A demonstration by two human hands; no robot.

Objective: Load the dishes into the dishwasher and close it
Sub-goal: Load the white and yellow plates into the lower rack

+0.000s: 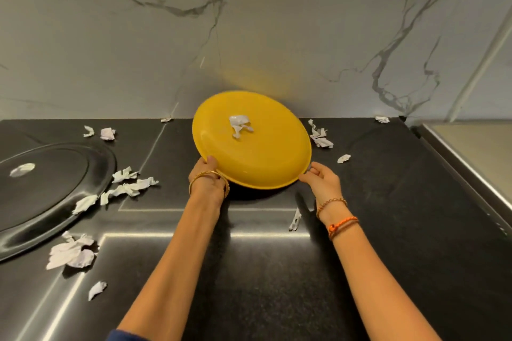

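The 2 hands hold the yellow plate (257,152) tilted up over the black bench (374,202), left hand (206,174) and right hand (322,178) each in a tight grip on its near rim, maybe with paper bits (240,125) stuck on it.

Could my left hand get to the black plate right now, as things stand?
Probably not yet: the left hand grips the yellow plate. The black plate lies open to its left, only paper scraps between.

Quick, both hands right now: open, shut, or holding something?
Left hand: grips the near-left rim of the tilted yellow plate.
Right hand: fingertips pinch the plate's near-right rim.
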